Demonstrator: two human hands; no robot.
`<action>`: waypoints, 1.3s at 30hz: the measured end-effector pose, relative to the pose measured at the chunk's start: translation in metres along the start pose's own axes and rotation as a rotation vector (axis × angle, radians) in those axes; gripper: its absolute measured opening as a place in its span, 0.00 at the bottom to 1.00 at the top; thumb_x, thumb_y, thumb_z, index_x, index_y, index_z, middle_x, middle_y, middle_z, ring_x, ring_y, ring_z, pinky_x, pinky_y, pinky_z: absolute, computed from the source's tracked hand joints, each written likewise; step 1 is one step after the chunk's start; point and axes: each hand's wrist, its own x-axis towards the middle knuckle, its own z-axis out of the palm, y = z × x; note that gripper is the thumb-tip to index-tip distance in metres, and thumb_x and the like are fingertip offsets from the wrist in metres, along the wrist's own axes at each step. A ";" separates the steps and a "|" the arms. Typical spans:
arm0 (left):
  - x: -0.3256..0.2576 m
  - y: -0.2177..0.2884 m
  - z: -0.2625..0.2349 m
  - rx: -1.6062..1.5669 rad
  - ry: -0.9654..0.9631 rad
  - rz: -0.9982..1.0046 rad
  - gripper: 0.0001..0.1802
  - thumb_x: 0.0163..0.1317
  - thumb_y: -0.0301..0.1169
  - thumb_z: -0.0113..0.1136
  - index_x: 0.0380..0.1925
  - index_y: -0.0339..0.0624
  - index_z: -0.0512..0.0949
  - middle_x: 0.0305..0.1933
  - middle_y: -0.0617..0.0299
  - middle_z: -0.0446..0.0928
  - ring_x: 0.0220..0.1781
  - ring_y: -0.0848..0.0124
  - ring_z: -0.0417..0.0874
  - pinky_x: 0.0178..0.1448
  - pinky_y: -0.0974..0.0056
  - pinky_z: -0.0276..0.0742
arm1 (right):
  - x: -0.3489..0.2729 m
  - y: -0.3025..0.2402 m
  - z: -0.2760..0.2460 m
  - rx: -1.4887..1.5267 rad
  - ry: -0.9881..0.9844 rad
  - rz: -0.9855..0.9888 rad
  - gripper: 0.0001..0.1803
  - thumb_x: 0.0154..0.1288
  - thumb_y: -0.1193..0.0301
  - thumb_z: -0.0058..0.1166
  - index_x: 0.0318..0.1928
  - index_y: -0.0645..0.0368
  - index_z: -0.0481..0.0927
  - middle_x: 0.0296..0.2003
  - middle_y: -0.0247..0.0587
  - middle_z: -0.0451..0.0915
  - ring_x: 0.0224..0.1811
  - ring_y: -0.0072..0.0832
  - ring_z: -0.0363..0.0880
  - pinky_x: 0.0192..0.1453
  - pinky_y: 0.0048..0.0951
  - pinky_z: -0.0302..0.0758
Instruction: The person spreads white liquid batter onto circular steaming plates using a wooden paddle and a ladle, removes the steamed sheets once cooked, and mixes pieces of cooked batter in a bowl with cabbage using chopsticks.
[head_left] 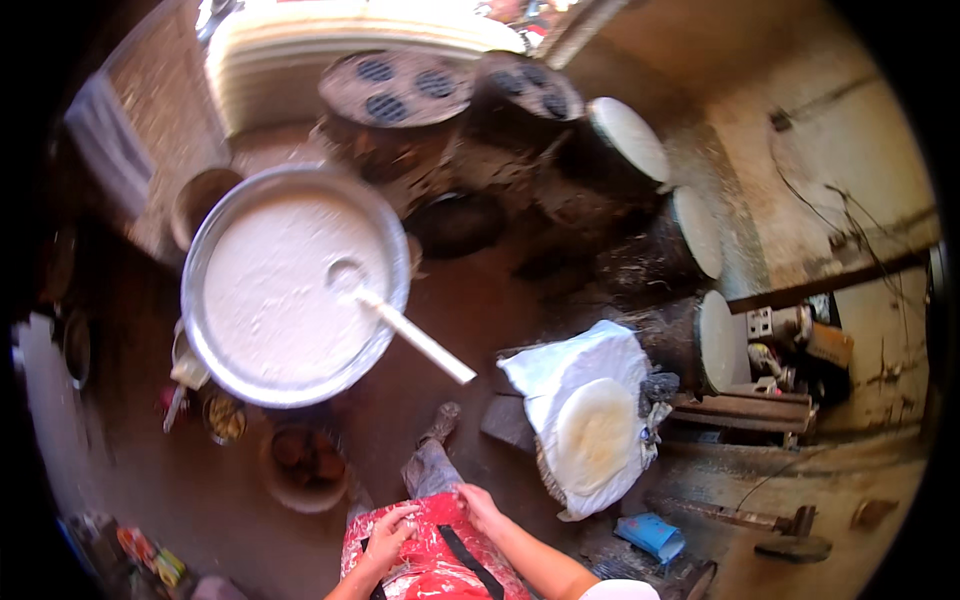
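The landmark is the big metal basin (196, 330) of white batter (280, 290), ahead and to the left of the person. Nearer the person than the basin, the red apron (430, 535) covers the lap, smeared with white and crossed by a dark strap (470, 560). The left hand (393, 533) is at the apron, fingers bent; the right hand (480, 508) is at its far edge, fingers also bent. I cannot tell whether either pinches the fabric.

A ladle (418, 336) rests in the basin, its pale handle jutting over the rim to the right. Just nearer than the basin, a round pot (275, 488) with reddish-brown contents stands by the person's left leg. A small bowl (224, 418) sits near the basin's lower left.

Well right of the basin, a white cloth (530, 372) bears a pale round flatbread (597, 435), with a blue packet (650, 537) nearer the person. Beyond the basin to the right are a dark pan (455, 225) and a round stove top (410, 85) with perforated discs.
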 end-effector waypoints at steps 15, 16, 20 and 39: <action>0.203 0.122 0.351 0.552 -0.656 -0.047 0.19 0.60 0.29 0.56 0.52 0.39 0.71 0.38 0.60 0.77 0.38 0.72 0.79 0.46 0.69 0.74 | -0.016 -0.269 -0.228 0.541 0.121 -0.430 0.10 0.65 0.68 0.46 0.41 0.59 0.76 0.24 0.33 0.74 0.19 0.18 0.67 0.21 0.17 0.63; 0.221 0.117 0.357 0.559 -0.726 -0.050 0.18 0.61 0.29 0.55 0.52 0.38 0.71 0.38 0.60 0.77 0.39 0.72 0.79 0.45 0.69 0.75 | -0.021 -0.279 -0.251 0.621 0.138 -0.464 0.10 0.65 0.68 0.46 0.41 0.60 0.76 0.24 0.33 0.74 0.19 0.18 0.66 0.21 0.17 0.63; 0.270 0.132 0.390 0.718 -0.805 -0.184 0.17 0.61 0.30 0.54 0.51 0.39 0.72 0.37 0.59 0.76 0.39 0.72 0.79 0.47 0.68 0.76 | -0.028 -0.295 -0.303 0.763 0.282 -0.560 0.11 0.65 0.68 0.47 0.42 0.61 0.76 0.24 0.35 0.74 0.19 0.18 0.66 0.21 0.18 0.63; 0.584 0.352 0.429 0.826 -0.471 -0.382 0.17 0.59 0.28 0.57 0.48 0.36 0.72 0.39 0.60 0.77 0.39 0.73 0.79 0.45 0.70 0.74 | 0.195 -0.896 -0.363 -0.088 0.803 -1.024 0.09 0.58 0.66 0.56 0.35 0.59 0.78 0.26 0.34 0.79 0.27 0.23 0.76 0.32 0.24 0.72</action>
